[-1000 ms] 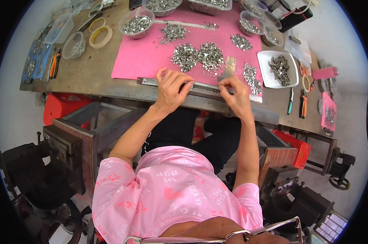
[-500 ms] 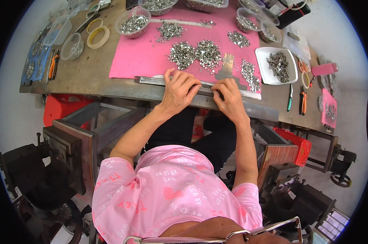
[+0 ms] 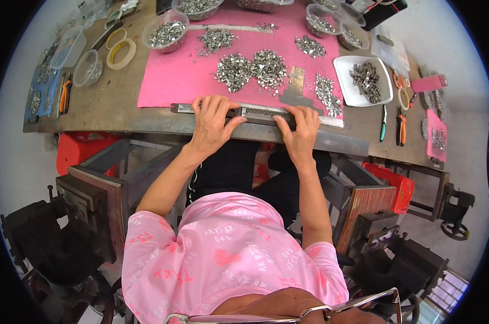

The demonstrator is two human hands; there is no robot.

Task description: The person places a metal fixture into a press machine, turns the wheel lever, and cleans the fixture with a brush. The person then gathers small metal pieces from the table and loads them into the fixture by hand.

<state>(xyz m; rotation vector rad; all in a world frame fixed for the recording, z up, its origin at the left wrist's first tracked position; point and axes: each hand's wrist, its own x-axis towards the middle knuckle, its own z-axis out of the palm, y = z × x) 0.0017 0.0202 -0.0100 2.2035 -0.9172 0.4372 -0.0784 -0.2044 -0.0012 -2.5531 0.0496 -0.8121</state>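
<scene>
A long, narrow metal bar (image 3: 260, 113) with a row of small dark segments along it lies at the near edge of the pink mat, parallel to the bench edge. My left hand (image 3: 213, 123) grips its left part, fingers over the top and thumb along the near side. My right hand (image 3: 300, 129) holds the right end the same way, thumb pointing inward. Between the thumbs the middle of the bar shows. Just beyond it, two heaps of small silvery metal pieces (image 3: 233, 72) lie side by side. A flat grey plate (image 3: 298, 99) sits behind my right fingers.
Beyond are the pink mat (image 3: 163, 81) and clear tubs of metal bits (image 3: 167, 33). A white tray (image 3: 385, 96) of darker pieces, orange-handled pliers (image 3: 400, 129) and a green-handled tool (image 3: 384, 127) lie right. Tape rolls (image 3: 122, 53) and more pliers (image 3: 65, 96) lie left.
My hands have moved apart along the bar, the left one leftward, uncovering more of its middle. Both thumbs now lie along the near side. The view has shifted slightly.
</scene>
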